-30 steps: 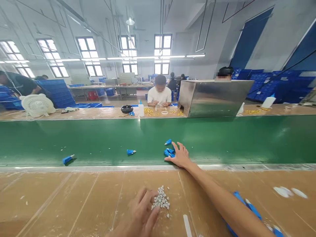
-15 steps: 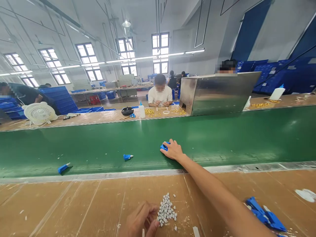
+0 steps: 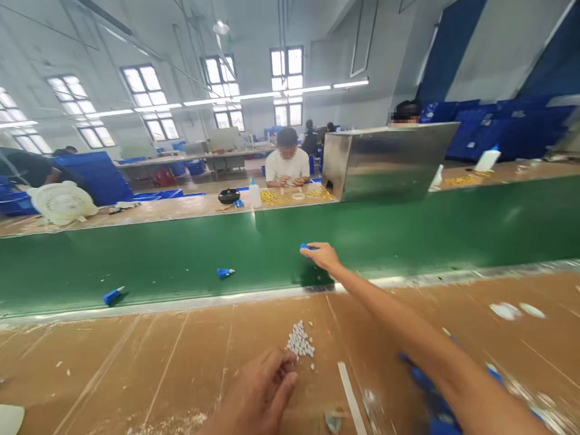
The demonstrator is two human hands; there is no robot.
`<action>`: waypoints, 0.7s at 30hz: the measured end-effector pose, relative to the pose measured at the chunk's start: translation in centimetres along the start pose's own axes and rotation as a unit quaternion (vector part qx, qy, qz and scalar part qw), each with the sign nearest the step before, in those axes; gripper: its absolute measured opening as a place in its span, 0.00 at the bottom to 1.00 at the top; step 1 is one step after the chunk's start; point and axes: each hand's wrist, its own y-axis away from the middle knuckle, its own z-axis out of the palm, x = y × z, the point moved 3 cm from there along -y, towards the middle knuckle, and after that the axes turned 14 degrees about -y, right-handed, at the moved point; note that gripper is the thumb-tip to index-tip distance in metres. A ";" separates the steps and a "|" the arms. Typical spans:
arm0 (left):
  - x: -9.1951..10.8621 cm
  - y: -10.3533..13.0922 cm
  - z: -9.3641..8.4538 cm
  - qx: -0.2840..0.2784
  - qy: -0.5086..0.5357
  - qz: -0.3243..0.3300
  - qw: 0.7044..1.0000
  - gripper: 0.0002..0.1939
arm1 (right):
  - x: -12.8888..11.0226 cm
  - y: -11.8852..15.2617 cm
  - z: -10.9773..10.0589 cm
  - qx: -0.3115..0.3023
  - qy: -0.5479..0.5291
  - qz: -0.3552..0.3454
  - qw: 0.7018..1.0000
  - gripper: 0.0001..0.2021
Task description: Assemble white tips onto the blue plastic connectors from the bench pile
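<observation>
My right hand [image 3: 321, 255] reaches over the green conveyor belt [image 3: 380, 226], its fingers closed on a blue plastic piece [image 3: 304, 247] lifted above the surface. Two similar blue pieces with pale tips lie on the belt to the left: one nearer piece [image 3: 224, 272] and one farther left [image 3: 113, 295]. My left hand [image 3: 265, 386] rests curled on the brown worktop beside a pile of small grey-white pieces [image 3: 299, 339]. Its fingertips are partly hidden, and I cannot see what, if anything, they hold.
More blue pieces [image 3: 430, 393], blurred, lie under my right forearm. A white strip [image 3: 351, 396] is on the worktop [image 3: 181, 350]. Across the belt stand a metal box [image 3: 389, 163], a white fan [image 3: 62, 202] and a bottle [image 3: 254, 194]. A person in a white shirt [image 3: 287, 164] sits opposite.
My right hand has risen off the belt with the blue piece. My left hand remains by the pile, its fingers still curled. The view has shifted.
</observation>
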 end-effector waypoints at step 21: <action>9.8 -10.5 10.0 -0.112 -0.010 0.151 0.982 0.12 | 4.4 30.7 -11.7 0.036 0.097 -0.145 0.984 0.25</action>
